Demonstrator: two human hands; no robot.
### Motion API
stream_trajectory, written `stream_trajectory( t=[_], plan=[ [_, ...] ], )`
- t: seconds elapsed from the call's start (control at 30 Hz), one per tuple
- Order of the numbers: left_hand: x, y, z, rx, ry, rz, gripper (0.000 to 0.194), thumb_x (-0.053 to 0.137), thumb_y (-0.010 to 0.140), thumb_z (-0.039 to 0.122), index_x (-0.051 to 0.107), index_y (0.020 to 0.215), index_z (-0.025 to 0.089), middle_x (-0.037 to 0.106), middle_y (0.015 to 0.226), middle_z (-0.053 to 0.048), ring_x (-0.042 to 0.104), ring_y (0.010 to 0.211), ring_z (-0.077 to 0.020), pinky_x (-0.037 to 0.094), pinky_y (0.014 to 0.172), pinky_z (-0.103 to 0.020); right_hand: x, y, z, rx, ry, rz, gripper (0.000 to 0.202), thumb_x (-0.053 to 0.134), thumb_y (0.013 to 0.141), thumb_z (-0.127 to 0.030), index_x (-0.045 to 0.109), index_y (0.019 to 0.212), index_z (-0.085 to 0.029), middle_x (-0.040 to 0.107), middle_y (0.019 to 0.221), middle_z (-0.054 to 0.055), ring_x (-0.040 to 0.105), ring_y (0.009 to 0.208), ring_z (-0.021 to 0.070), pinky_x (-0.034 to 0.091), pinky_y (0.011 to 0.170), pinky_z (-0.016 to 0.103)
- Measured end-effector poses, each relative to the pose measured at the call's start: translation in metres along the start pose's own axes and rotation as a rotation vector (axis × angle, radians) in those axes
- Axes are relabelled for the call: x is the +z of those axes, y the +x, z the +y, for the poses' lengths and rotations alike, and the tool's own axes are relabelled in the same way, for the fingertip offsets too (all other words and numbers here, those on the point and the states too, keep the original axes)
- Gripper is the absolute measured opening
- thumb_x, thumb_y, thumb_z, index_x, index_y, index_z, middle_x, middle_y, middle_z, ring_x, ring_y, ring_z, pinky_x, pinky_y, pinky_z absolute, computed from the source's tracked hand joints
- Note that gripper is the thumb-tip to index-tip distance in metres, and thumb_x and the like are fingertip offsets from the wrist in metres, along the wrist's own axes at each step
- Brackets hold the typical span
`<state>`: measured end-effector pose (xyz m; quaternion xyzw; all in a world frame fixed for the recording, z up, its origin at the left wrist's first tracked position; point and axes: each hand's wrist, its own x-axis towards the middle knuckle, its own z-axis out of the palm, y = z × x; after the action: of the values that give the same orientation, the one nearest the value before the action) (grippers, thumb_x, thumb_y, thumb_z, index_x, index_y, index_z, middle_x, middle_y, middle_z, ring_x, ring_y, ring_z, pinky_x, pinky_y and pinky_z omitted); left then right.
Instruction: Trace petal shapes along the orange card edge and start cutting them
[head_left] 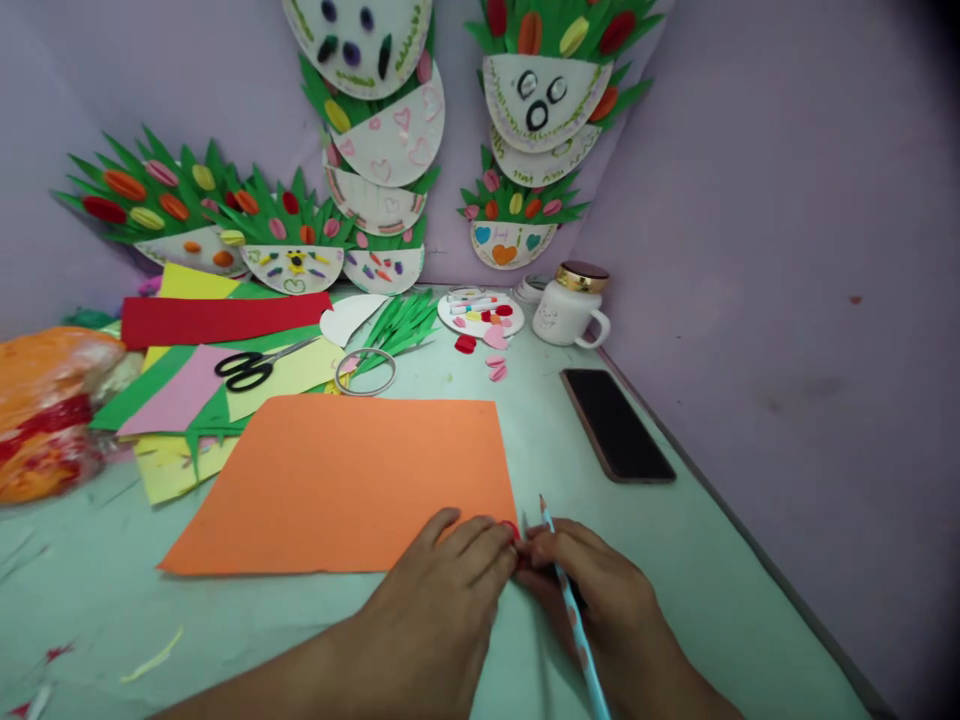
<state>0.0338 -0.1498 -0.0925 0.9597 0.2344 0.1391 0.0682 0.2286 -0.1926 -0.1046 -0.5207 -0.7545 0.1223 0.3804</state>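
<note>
- Nearest: both hands are worked together at the near right corner of the orange sheet (360,480).
- Left hand (450,575): laid palm down over that corner, fingers slightly spread; fingertips brought up to a small red piece (511,530). Whether the piece is pinched or only pressed can't be told; thumb hidden.
- Right hand (600,590): curled closed, light blue pencil (574,620) gripped. Fingertips set against the left ones at the red piece; any hold on it not clear.
- Pencil tip is pointed up and away, just right of the sheet's edge, not put to the paper.
- Red piece: located at the sheet's right edge, mostly covered by fingers.
- Step in hand, as judged: small piece being placed or steadied at the sheet corner, pencil kept ready.
- Next move, as judged: piece and sheet to be held still by the left hand; pencil to be turned tip down if a line is wanted.
- Beyond, right: phone (619,425) laid flat, apart from the sheet.
- Beyond, left: black-handled scissors (247,370) laid on stacked coloured paper (180,390).
- Farther: plate (445,310) loaded with markers and cut pieces, lidded mug (566,312) beside it.
- Farthest: paper-plate flower baskets (514,245) fixed to the wall.
</note>
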Motion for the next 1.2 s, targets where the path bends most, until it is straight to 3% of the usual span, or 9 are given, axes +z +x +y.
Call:
stream_trajectory(
  t=[0.2,0.33,0.47,0.57,0.7,0.8,1.0,1.13,1.2],
  plan=[
    [-0.041,0.022,-0.018,-0.040,-0.374,0.004,0.033,0.043,0.089,0.013,0.059,0.117,0.020,0.063,0.119,-0.004,0.057,0.107,-0.0129,0.047,0.092,-0.025,-0.001,-0.001,-0.004,0.015,-0.021,-0.043,0.019,0.047,0.087,-0.005,0.052,0.082,-0.023,0.067,0.082,0.004,0.065,0.078,0.0167,0.052,0.064,0.026],
    [-0.061,0.068,-0.039,-0.046,-0.161,-0.134,0.028,0.060,0.083,0.017,0.064,0.110,0.016,0.058,0.123,-0.010,0.048,0.119,-0.0240,0.041,0.100,-0.041,-0.002,-0.001,-0.003,0.003,-0.020,-0.015,0.020,0.046,0.088,-0.005,0.052,0.083,-0.024,0.070,0.085,0.004,0.068,0.082,0.0169,0.053,0.066,0.025],
    [-0.059,0.116,-0.049,0.130,-0.019,-0.355,0.043,0.073,0.070,0.028,0.065,0.111,0.017,0.050,0.132,-0.013,0.031,0.132,-0.0344,0.036,0.102,-0.050,-0.003,0.000,-0.001,-0.031,-0.056,-0.007,0.020,0.046,0.088,-0.006,0.054,0.085,-0.025,0.071,0.087,0.004,0.069,0.087,0.0169,0.054,0.065,0.023],
    [-0.048,0.134,-0.049,0.217,-0.026,-0.511,0.042,0.070,0.067,0.032,0.065,0.107,0.016,0.048,0.130,-0.016,0.026,0.133,-0.0386,0.034,0.100,-0.056,-0.006,0.002,-0.001,-0.072,-0.096,0.001,0.018,0.048,0.089,-0.008,0.055,0.086,-0.024,0.073,0.088,0.005,0.070,0.085,0.0158,0.055,0.064,0.020],
    [-0.042,0.140,-0.046,0.231,-0.035,-0.613,0.045,0.067,0.068,0.030,0.061,0.111,0.018,0.050,0.125,-0.014,0.027,0.131,-0.0353,0.032,0.102,-0.056,-0.006,0.003,-0.003,-0.097,-0.123,-0.005,0.013,0.049,0.091,-0.013,0.056,0.087,-0.023,0.074,0.089,0.005,0.071,0.082,0.0152,0.056,0.066,0.019],
    [-0.043,0.140,-0.043,0.208,-0.017,-0.648,0.049,0.068,0.069,0.030,0.058,0.115,0.018,0.047,0.128,-0.013,0.026,0.132,-0.0333,0.029,0.105,-0.056,-0.003,0.000,-0.002,-0.023,-0.108,0.047,0.012,0.054,0.089,-0.014,0.058,0.083,-0.023,0.074,0.090,0.004,0.071,0.081,0.0152,0.056,0.067,0.020],
    [-0.040,0.137,-0.041,0.157,-0.003,-0.684,0.059,0.066,0.070,0.026,0.049,0.126,0.018,0.039,0.139,-0.013,0.023,0.134,-0.0314,0.027,0.107,-0.054,-0.011,-0.008,-0.010,0.095,-0.036,0.051,0.016,0.062,0.084,-0.016,0.066,0.096,-0.026,0.075,0.088,0.001,0.072,0.080,0.0171,0.057,0.070,0.023],
    [-0.036,0.134,-0.042,0.138,0.009,-0.669,0.062,0.066,0.069,0.025,0.047,0.128,0.018,0.040,0.139,-0.013,0.027,0.131,-0.0308,0.030,0.105,-0.052,-0.014,-0.009,-0.026,0.306,0.031,0.265,0.021,0.053,0.091,-0.029,0.072,0.100,-0.029,0.071,0.072,0.000,0.070,0.065,0.0181,0.055,0.061,0.028],
    [-0.036,0.134,-0.042,0.133,0.014,-0.662,0.064,0.067,0.071,0.027,0.045,0.130,0.018,0.039,0.140,-0.013,0.025,0.133,-0.0302,0.029,0.106,-0.052,-0.010,-0.006,-0.032,0.334,0.100,0.330,0.022,0.052,0.092,-0.032,0.074,0.098,-0.029,0.065,0.064,-0.001,0.064,0.055,0.0156,0.051,0.052,0.026]
  ],
)
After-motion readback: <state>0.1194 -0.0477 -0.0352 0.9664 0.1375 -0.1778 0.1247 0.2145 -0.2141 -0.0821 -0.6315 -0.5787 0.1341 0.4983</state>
